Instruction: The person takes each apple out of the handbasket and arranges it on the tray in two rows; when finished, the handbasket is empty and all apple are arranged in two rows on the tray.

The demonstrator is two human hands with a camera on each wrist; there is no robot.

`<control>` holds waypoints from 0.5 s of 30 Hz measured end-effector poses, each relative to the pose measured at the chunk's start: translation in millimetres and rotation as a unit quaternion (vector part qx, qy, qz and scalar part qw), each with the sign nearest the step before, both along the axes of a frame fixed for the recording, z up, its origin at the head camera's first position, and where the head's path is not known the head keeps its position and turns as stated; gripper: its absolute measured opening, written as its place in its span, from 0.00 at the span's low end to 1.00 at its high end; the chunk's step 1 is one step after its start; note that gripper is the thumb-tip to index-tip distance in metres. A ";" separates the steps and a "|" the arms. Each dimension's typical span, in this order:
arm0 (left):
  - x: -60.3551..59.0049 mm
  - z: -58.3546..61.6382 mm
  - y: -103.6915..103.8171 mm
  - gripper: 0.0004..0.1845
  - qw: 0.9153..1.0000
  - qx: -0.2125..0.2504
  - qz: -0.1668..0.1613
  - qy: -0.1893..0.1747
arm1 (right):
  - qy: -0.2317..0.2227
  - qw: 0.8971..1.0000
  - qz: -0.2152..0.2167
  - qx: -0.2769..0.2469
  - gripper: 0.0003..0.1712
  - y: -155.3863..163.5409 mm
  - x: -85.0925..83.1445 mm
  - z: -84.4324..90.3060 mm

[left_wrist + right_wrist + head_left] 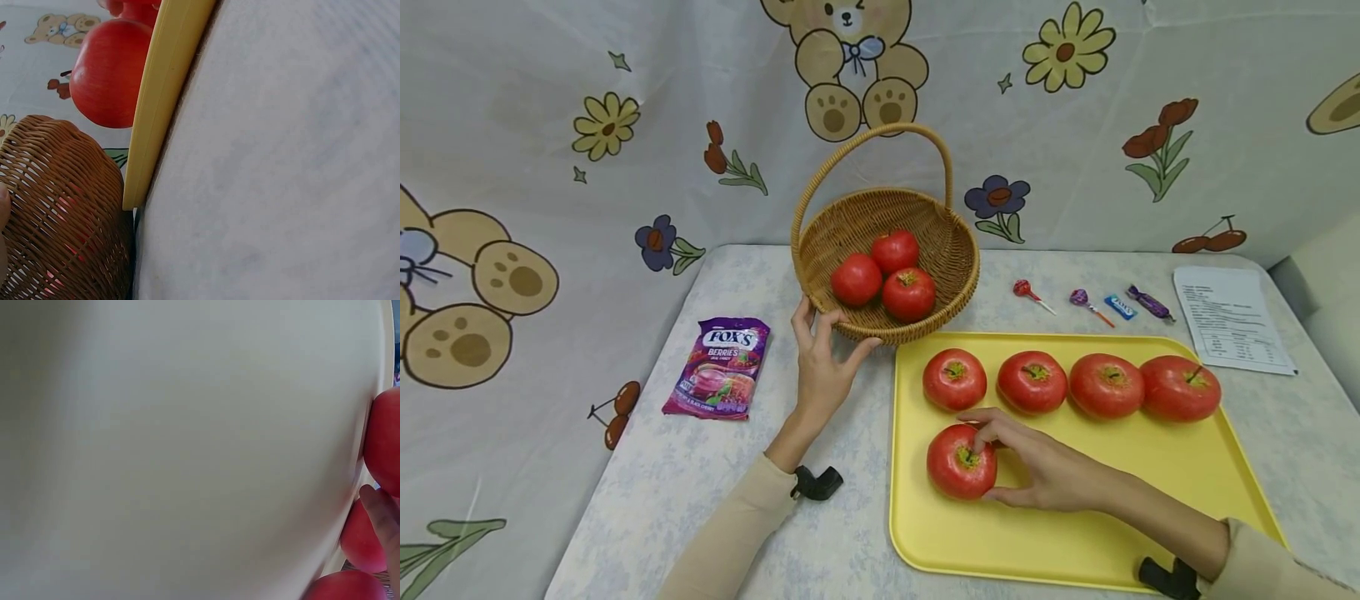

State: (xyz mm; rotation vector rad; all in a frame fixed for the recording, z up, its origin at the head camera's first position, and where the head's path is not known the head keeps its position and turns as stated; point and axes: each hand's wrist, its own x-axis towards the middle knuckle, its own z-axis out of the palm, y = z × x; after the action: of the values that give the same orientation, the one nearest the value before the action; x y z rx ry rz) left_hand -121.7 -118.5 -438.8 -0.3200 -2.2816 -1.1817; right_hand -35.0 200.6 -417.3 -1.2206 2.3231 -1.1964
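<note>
A wicker basket [958, 292] with a tall handle stands at the back, tilted forward, with three red apples [909, 294] inside. My left hand [823, 367] holds its front left rim, thumb below and fingers spread along the edge. In the left wrist view the basket's woven side [62, 206] shows, with fingertips at the picture's edge. Over the yellow tray [1075, 533], my right hand [1045, 467] grips a red apple [955, 467] from its right side, fingers across the top and thumb low. Several more apples [1033, 383] line the tray's far side.
A purple candy bag [721, 367] lies left of the basket. Behind the tray are two lollipops [1024, 289], small wrapped candies [1122, 307] and a printed sheet [1232, 317]. A patterned cloth [685, 100] hangs behind the table.
</note>
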 end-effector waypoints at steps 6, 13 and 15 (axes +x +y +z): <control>-0.6 -0.9 0.1 0.27 1.000 0.001 -0.004 0.003 | 0.011 1.000 -0.005 0.002 0.24 0.6 0.6 3.7; -0.8 -0.8 0.1 0.27 1.000 -0.002 -0.003 0.007 | 0.076 0.997 -0.027 -0.002 0.26 3.1 -9.8 26.6; -0.1 -0.4 0.1 0.28 1.000 -0.003 -0.002 0.005 | 0.094 0.995 -0.042 0.004 0.29 4.1 -17.5 37.6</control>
State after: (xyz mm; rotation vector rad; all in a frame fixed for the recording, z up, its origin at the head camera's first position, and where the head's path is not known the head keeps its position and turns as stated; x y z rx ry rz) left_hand -121.8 -118.4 -439.3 -0.3315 -2.2768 -1.1729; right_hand -52.5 204.6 -379.7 -1.2967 2.5352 -1.1407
